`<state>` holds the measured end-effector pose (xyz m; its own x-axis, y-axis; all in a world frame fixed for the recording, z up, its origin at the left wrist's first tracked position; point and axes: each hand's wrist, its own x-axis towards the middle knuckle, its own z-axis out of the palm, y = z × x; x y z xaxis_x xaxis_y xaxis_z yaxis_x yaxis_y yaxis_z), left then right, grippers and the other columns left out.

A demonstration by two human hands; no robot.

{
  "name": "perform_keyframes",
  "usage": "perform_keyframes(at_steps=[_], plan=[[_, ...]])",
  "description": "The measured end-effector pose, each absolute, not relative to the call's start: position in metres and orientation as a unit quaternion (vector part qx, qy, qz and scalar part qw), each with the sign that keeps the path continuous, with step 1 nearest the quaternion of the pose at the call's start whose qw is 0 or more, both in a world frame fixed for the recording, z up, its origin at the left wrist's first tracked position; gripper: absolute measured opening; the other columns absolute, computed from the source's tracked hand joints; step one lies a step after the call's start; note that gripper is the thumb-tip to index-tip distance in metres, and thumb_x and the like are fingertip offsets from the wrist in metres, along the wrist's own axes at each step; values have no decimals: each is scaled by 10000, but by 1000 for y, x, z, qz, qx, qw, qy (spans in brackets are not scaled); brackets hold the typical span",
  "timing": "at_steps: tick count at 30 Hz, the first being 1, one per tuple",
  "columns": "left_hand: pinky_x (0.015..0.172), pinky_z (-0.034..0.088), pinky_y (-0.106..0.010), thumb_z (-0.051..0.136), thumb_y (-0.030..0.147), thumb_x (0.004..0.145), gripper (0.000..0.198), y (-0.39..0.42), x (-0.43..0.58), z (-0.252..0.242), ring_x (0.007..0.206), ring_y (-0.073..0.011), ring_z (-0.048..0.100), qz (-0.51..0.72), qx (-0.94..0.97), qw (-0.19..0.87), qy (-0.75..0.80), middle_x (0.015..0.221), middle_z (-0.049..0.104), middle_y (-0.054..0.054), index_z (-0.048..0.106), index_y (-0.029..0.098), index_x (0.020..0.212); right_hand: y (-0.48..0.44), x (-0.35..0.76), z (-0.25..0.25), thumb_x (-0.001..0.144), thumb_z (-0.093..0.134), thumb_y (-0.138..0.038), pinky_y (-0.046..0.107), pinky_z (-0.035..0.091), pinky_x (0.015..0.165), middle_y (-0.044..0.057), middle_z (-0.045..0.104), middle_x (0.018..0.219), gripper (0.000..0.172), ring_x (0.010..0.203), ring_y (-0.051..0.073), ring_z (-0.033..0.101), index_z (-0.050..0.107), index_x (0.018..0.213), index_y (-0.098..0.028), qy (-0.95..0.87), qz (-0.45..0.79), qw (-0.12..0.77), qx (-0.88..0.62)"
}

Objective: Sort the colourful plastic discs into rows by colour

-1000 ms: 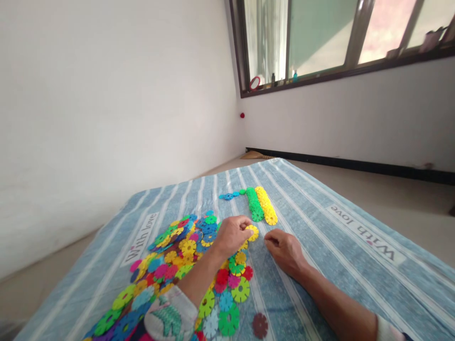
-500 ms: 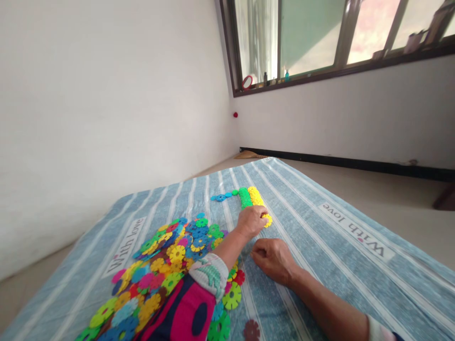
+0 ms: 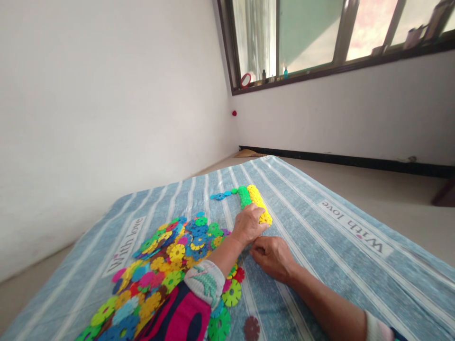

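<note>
A row of yellow notched plastic discs [image 3: 256, 200] lies on the bedspread, standing close together like a roll. Beside it on the left runs a similar row of green discs [image 3: 243, 195], its near part hidden by my left hand [image 3: 250, 222]. The thumb and fingers of that hand are closed around the near end of the yellow row, at a yellow disc. Just below it, my right hand [image 3: 273, 258] rests on the cloth with curled fingers; whatever is inside them is hidden. Blue discs [image 3: 220, 196] trail off left from the far end of the green row.
A large loose pile of multicoloured discs [image 3: 177, 253] spreads on the left, partly under my left forearm. One brown disc [image 3: 251, 327] lies apart near the bottom. The striped bedspread [image 3: 341, 255] ends at edges on both sides. A white wall [image 3: 106, 94] stands left.
My left hand has shifted slightly left and down, with its thumb lower. More of the yellow row's near end now shows, lined up with the rest. My right hand has barely moved.
</note>
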<state>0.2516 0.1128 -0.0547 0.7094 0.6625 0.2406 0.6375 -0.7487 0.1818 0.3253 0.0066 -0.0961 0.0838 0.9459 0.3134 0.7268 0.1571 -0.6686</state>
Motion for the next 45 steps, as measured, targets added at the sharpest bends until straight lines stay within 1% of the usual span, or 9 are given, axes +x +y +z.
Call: perform_keyframes(at_steps=[4, 7, 13, 21, 25, 31, 33, 36, 45], plan=[[854, 467, -317, 722, 358, 687, 392, 111, 254, -54, 1018, -236, 556, 133, 936, 29, 323, 1047, 614, -56, 666, 234, 1054, 6, 325, -97, 752, 544, -175, 243, 274, 535, 19, 678, 602, 188, 555, 143, 582, 695, 642, -192, -660, 136, 369, -640], [831, 471, -309, 712, 346, 694, 342, 113, 256, -56, 997, -230, 555, 124, 940, 20, 317, 1010, 605, -51, 680, 236, 1015, 6, 325, -98, 753, 543, -180, 238, 277, 537, 17, 676, 601, 185, 549, 132, 575, 695, 649, -190, -660, 135, 370, -640], [811, 474, -298, 665, 330, 740, 253, 116, 257, -61, 995, -223, 555, 115, 941, 11, 317, 1010, 606, -53, 699, 239, 973, 4, 326, -97, 743, 543, -180, 231, 266, 530, 7, 649, 578, 170, 526, 114, 534, 673, 633, -184, -659, 140, 374, -638], [822, 477, -294, 660, 322, 755, 247, 111, 252, -60, 991, -217, 559, 115, 944, -4, 308, 1022, 599, -57, 688, 227, 982, 3, 326, -101, 766, 515, -207, 232, 252, 531, -6, 591, 546, 202, 504, 101, 478, 621, 596, -178, -662, 143, 365, -638], [834, 473, -290, 623, 310, 791, 220, 104, 233, -53, 1010, -211, 556, 113, 940, -24, 321, 1029, 611, -49, 665, 229, 991, 2, 327, -104, 786, 504, -232, 233, 256, 540, -12, 564, 540, 226, 520, 105, 495, 595, 588, -173, -666, 151, 353, -640], [841, 449, -287, 541, 232, 840, 124, 105, 172, -29, 956, -203, 578, 92, 925, -55, 364, 934, 634, -55, 656, 201, 874, 0, 328, -101, 806, 501, -271, 234, 271, 562, -13, 575, 577, 227, 575, 119, 538, 620, 636, -179, -668, 160, 341, -642], [788, 448, -282, 517, 190, 838, 133, 108, 148, -19, 890, -198, 592, 82, 916, -63, 388, 853, 631, -50, 648, 197, 816, -1, 327, -99, 807, 498, -272, 234, 277, 568, -10, 584, 587, 226, 585, 122, 546, 627, 645, -181, -666, 162, 338, -644], [719, 434, -275, 512, 188, 836, 152, 109, 118, -8, 823, -197, 598, 65, 905, -67, 415, 778, 614, -39, 627, 199, 738, -1, 327, -98, 809, 497, -275, 234, 286, 578, -8, 596, 601, 224, 601, 126, 557, 633, 657, -183, -664, 165, 337, -646], [680, 386, -248, 496, 173, 837, 191, 98, 91, -7, 768, -168, 592, 32, 892, -49, 448, 724, 593, -14, 596, 200, 676, -1, 328, -101, 820, 492, -302, 237, 301, 585, -14, 590, 600, 238, 596, 125, 553, 632, 664, -189, -669, 170, 338, -639]])
